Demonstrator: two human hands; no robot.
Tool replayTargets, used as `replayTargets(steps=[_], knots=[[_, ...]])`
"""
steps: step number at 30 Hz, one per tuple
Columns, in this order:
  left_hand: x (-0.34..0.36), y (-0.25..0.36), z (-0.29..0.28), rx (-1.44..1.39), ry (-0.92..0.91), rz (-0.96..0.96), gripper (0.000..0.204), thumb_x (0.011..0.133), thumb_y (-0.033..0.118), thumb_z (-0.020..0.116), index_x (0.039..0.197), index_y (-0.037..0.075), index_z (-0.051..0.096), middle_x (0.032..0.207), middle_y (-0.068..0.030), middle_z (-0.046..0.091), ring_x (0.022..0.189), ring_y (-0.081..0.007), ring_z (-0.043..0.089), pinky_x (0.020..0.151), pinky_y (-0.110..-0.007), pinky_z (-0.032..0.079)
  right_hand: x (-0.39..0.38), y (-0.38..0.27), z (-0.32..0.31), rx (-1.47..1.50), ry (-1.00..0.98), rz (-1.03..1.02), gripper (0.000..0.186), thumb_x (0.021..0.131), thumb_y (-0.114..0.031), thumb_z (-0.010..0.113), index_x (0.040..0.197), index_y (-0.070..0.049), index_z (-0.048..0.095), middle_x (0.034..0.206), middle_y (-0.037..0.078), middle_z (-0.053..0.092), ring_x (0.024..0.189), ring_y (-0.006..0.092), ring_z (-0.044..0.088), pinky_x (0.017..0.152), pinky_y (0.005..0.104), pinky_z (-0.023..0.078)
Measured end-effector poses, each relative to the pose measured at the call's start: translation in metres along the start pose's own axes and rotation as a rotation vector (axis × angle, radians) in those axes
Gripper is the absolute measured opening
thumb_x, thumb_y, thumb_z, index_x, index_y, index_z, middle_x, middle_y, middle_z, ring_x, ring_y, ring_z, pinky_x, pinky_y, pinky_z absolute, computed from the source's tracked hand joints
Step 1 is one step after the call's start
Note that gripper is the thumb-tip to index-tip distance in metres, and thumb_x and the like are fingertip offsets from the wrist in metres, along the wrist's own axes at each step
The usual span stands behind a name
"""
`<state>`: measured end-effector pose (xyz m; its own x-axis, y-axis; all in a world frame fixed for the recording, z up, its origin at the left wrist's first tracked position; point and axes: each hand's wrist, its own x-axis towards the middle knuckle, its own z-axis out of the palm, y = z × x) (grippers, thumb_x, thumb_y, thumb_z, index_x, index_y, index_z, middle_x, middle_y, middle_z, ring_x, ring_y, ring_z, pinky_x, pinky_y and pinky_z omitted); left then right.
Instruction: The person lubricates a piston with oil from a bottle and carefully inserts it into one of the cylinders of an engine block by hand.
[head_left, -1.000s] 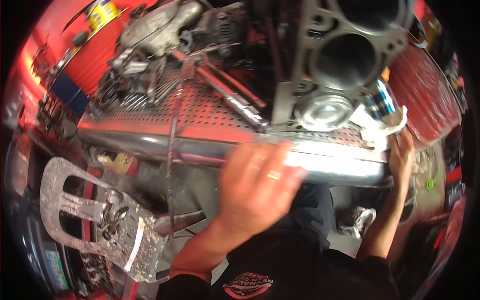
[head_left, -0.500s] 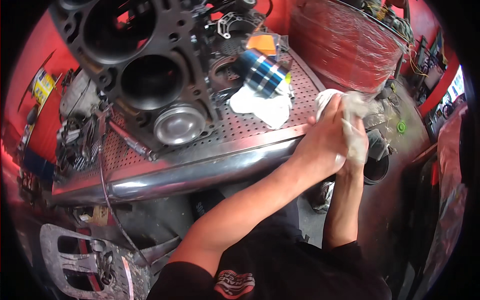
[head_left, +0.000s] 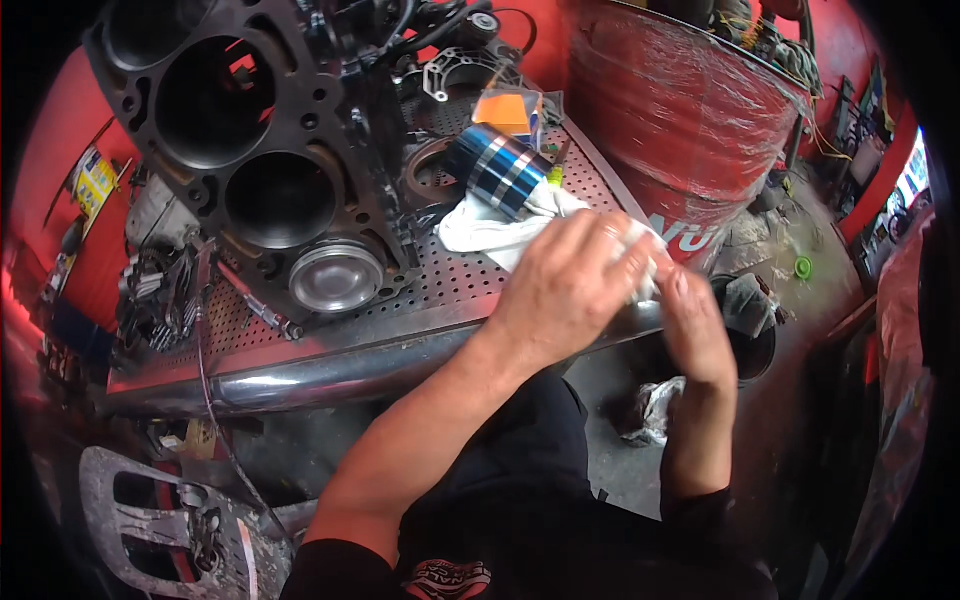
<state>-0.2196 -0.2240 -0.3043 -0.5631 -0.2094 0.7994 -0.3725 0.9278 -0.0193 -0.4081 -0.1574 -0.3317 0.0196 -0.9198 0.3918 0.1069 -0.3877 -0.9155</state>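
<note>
Head view: clock directions run from my hands, 12 toward the top.
Rag (head_left: 640, 283): white, bunched between my hands at the near edge of the desk (head_left: 455, 290).
Left hand (head_left: 568, 278): back upward, grip curled closed over the rag, fingers toward 3 o'clock.
Right hand (head_left: 698, 325): blurred, fingers toward 11 o'clock, close against the rag's right side; whether this grip pinches it, I cannot tell.
Cloth (head_left: 475, 230): white, on the desk at 10 o'clock; my left hand hides whether it joins the rag.
Cylinder (head_left: 503, 172): blue and silver, lying on its side by the cloth, between 10 and 11.
Block (head_left: 300, 142): bored, 10 o'clock.
Disc (head_left: 335, 278): metal, 9 o'clock.
Drum (head_left: 665, 110): red, wrapped, 12 o'clock.
Bucket (head_left: 758, 362): dark, 4 o'clock.
</note>
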Motion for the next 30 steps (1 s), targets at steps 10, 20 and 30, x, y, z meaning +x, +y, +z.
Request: replayTargets(steps=[10, 20, 30], knots=[[-0.022, 0.031, -0.002, 0.195, 0.084, -0.631, 0.077, 0.097, 0.056, 0.060, 0.157, 0.011, 0.042, 0.156, -0.0353, 0.035, 0.150, -0.0584, 0.019, 0.109, -0.085, 0.014, 0.224, 0.068, -0.024, -1.291, 0.003, -0.099, 0.020, 0.082, -0.009, 0.068, 0.096, 0.005, 0.067, 0.085, 0.017, 0.070, 0.086, 0.0307, 0.070, 0.074, 0.0425, 0.054], [-0.052, 0.027, -0.016, 0.142, 0.351, -0.498, 0.074, 0.095, 0.038, 0.068, 0.154, 0.005, 0.038, 0.148, -0.0321, 0.044, 0.145, -0.0511, 0.034, 0.109, -0.082, 0.022, 0.244, 0.062, -0.033, -1.067, 0.056, 0.312, 0.021, 0.080, -0.017, 0.073, 0.085, 0.002, 0.068, 0.074, 0.009, 0.066, 0.065, 0.0202, 0.062, 0.057, 0.0352, 0.047], [-0.070, 0.052, -0.079, -0.524, 0.642, -0.789, 0.051, 0.100, 0.019, 0.068, 0.139, -0.010, 0.051, 0.089, -0.0201, 0.068, 0.080, -0.0352, 0.070, 0.069, -0.044, 0.055, 0.056, -0.030, 0.058, -0.325, 0.067, -0.314, 0.030, 0.098, -0.009, 0.066, 0.125, 0.004, 0.067, 0.116, 0.011, 0.069, 0.082, 0.0137, 0.065, 0.066, 0.0255, 0.056]])
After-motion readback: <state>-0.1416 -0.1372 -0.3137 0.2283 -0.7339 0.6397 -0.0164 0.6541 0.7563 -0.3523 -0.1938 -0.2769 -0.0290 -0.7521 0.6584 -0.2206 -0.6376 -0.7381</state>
